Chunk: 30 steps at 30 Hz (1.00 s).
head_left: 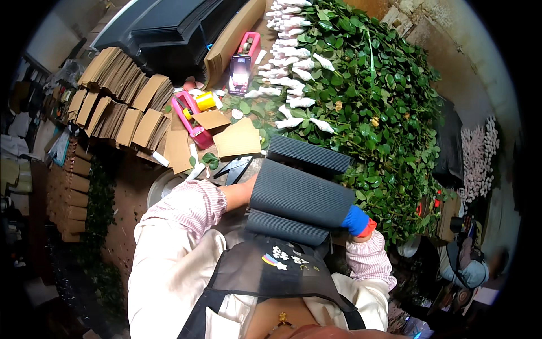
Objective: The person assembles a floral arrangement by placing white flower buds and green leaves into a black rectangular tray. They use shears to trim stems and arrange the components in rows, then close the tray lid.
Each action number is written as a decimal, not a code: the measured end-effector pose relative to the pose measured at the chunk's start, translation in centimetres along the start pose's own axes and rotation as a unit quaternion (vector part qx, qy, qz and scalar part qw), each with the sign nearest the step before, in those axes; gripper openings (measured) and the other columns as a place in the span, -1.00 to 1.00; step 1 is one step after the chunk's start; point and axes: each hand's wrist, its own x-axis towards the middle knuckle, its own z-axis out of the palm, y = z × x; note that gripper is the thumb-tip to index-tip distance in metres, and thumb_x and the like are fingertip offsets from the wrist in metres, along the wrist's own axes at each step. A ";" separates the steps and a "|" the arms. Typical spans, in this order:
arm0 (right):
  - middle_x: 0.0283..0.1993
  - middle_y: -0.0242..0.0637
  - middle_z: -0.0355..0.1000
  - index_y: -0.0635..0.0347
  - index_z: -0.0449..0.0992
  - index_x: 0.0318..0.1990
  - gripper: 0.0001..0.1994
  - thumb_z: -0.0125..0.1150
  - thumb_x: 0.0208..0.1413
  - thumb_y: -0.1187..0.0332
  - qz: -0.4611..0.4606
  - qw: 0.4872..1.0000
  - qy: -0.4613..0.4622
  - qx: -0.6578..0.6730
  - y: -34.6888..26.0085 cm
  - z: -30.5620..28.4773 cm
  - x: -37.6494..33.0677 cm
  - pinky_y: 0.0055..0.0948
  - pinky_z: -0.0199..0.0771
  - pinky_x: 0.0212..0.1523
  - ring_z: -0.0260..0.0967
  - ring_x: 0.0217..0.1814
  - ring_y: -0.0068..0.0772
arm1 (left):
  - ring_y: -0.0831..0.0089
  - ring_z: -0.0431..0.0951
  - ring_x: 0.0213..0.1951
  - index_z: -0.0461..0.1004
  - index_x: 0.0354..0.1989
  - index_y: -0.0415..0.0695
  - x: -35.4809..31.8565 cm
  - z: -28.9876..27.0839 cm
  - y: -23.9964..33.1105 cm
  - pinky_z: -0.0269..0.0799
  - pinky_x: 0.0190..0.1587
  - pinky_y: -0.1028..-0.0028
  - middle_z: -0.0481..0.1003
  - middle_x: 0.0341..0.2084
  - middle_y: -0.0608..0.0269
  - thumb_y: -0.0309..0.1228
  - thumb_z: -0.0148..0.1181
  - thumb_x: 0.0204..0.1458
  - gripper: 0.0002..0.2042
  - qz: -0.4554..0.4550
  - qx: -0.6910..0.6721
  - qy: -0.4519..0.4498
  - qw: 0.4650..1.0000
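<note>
A black corrugated sheet (302,192), bent into folds, is held up in front of my chest. On its left edge is my left hand (243,191), bare, its fingers hidden behind the sheet. Gripping the right end is my right hand (359,221), in a blue and red glove, its fingers only partly in view. Just beyond my left hand lie dark-handled scissors (234,169). Past the sheet's right side, a large heap of leafy green stems (372,107) covers the table, their pale wrapped buds (291,56) lined up along its left side.
A pink tape dispenser (192,121), a yellow tape roll (205,101) and loose cardboard pieces (237,138) lie left of centre. A phone (239,74) stands behind them. Cardboard stacks (121,93) and black sheets (175,39) fill the far left. Another person (468,265) is at the right.
</note>
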 end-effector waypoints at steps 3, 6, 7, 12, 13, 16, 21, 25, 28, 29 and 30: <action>0.17 0.05 0.55 0.15 0.51 0.33 -0.36 0.36 0.17 0.00 0.016 0.951 -0.081 -0.299 -6.6 3.9 2.5 -0.06 0.52 0.19 0.52 0.18 0.15 | -0.05 0.18 0.51 0.18 0.58 0.34 -0.6 -2.0 0.5 0.12 0.49 0.06 0.07 0.56 -0.11 0.28 0.08 0.16 -0.20 0.035 -0.001 0.013 0.999; 0.00 -0.11 0.57 -0.03 0.54 0.21 -0.49 0.40 0.10 0.12 0.083 0.831 0.010 -0.549 -3.3 8.7 3.4 -0.01 0.52 0.04 0.54 0.02 0.04 | -0.04 0.09 0.56 0.20 0.57 0.30 -1.0 -1.2 0.5 -0.04 0.55 -0.01 0.06 0.57 -0.12 0.33 0.08 0.14 -0.18 0.022 -0.016 0.016 0.999; -0.04 -0.17 0.56 -0.12 0.49 0.20 -0.55 0.33 0.16 0.12 0.029 0.826 0.047 -0.561 -3.1 9.0 3.2 0.01 0.50 0.02 0.56 -0.05 -0.04 | -0.05 0.06 0.57 0.18 0.58 0.31 -1.0 -1.2 0.5 -0.07 0.56 -0.01 0.02 0.58 -0.11 0.30 0.12 0.12 -0.17 0.029 -0.025 0.025 0.999; 0.03 -0.10 0.60 0.00 0.55 0.25 -0.45 0.44 0.12 0.05 -0.046 0.899 0.029 -0.435 -6.5 7.2 4.7 -0.02 0.54 0.07 0.57 0.02 0.03 | 0.00 0.05 0.58 0.16 0.59 0.22 -0.4 -3.4 1.1 -0.12 0.58 -0.02 0.00 0.59 -0.11 0.12 0.33 0.00 -0.08 0.030 0.018 -0.044 0.998; 0.07 -0.05 0.60 0.02 0.56 0.26 -0.46 0.43 0.17 0.04 -0.093 0.915 0.061 -0.388 -7.8 7.5 6.3 -0.05 0.55 0.11 0.57 0.07 0.05 | -0.02 0.08 0.56 0.19 0.57 0.13 -0.7 -2.1 0.7 -0.07 0.57 -0.03 0.02 0.59 -0.12 0.10 0.32 0.02 -0.10 0.029 -0.027 0.013 0.999; 0.20 -0.07 0.54 0.04 0.48 0.33 -0.47 0.35 0.21 0.20 -0.220 0.826 0.129 -0.502 -9.8 9.0 14.5 -0.17 0.55 0.10 0.54 0.13 -0.04 | -0.07 0.23 0.49 0.29 0.49 -0.02 -0.6 4.1 -0.2 0.07 0.52 -0.04 0.19 0.50 -0.16 0.03 0.26 0.12 -0.24 0.023 -0.003 0.096 0.995; 0.26 -0.18 0.44 0.06 0.41 0.37 -0.51 0.08 0.30 0.26 -0.055 0.690 0.159 -0.704 -0.4 10.7 29.4 -0.06 0.43 0.08 0.43 0.19 -0.14 | -0.04 0.26 0.47 0.28 0.51 0.12 -0.7 3.1 0.7 0.08 0.52 -0.03 0.23 0.47 -0.17 0.00 0.23 0.15 -0.28 0.002 -0.133 0.099 0.986; 0.10 -0.27 0.44 0.03 0.47 0.30 -0.57 0.08 0.29 0.28 0.052 0.678 0.134 -0.721 2.1 12.5 31.7 -0.09 0.35 -0.05 0.42 0.07 -0.26 | -0.07 0.28 0.45 0.31 0.48 0.06 -1.4 2.0 1.0 0.09 0.51 -0.03 0.27 0.44 -0.15 0.02 0.24 0.16 -0.29 -0.020 -0.188 0.080 0.979; -0.01 -0.32 0.48 0.02 0.53 0.16 -0.67 0.10 0.27 0.29 0.033 0.703 0.137 -0.697 0.9 12.1 31.3 -0.10 0.38 -0.12 0.45 0.00 -0.28 | -0.08 0.29 0.43 0.34 0.45 0.02 -1.2 1.8 0.9 0.10 0.51 -0.03 0.30 0.42 -0.14 0.04 0.24 0.16 -0.30 -0.026 -0.203 0.068 0.976; -0.04 -0.34 0.49 0.02 0.54 0.14 -0.68 0.10 0.27 0.29 0.010 0.703 0.138 -0.698 0.3 11.7 31.0 -0.10 0.39 -0.14 0.46 -0.03 -0.28 | -0.09 0.30 0.43 0.34 0.44 0.00 -1.2 1.8 0.9 0.11 0.51 -0.04 0.31 0.41 -0.13 0.04 0.24 0.16 -0.30 -0.031 -0.207 0.069 0.975; -0.07 -0.35 0.50 0.01 0.55 0.12 -0.70 0.11 0.27 0.29 -0.012 0.703 0.139 -0.697 -0.1 11.4 30.8 -0.10 0.40 -0.16 0.47 -0.05 -0.28 | -0.10 0.30 0.42 0.35 0.44 -0.01 -1.1 1.8 0.9 0.11 0.50 -0.04 0.32 0.40 -0.13 0.05 0.24 0.17 -0.30 -0.034 -0.216 0.069 0.973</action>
